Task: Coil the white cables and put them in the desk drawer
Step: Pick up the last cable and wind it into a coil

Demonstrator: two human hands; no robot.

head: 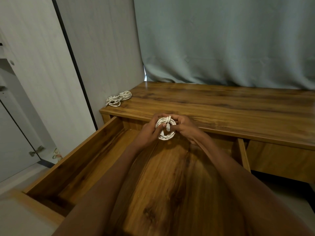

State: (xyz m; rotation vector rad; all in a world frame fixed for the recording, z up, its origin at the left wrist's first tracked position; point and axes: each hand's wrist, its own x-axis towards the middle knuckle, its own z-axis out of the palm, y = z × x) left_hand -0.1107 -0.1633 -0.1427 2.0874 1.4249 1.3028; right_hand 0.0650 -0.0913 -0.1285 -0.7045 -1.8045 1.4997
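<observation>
A white cable wound into a tight coil [168, 135] is held between both hands, just in front of the desk's front edge and above the open drawer. My left hand [149, 132] grips the coil's left side. My right hand [185, 128] pinches the right side, with the cable's end wrapped across the top of the coil and a white plug hanging at its middle. Two more coiled white cables [118, 98] lie on the wooden desk top [221, 106] at its far left corner. The wooden drawer [95, 157] is pulled out wide, and what shows of its floor holds nothing.
A grey-green curtain [221, 40] hangs behind the desk. A pale wall panel with a black strip [73, 65] stands to the left. A second drawer front [281, 159] is closed at the right. A cabinet door hinge [36, 150] shows at lower left.
</observation>
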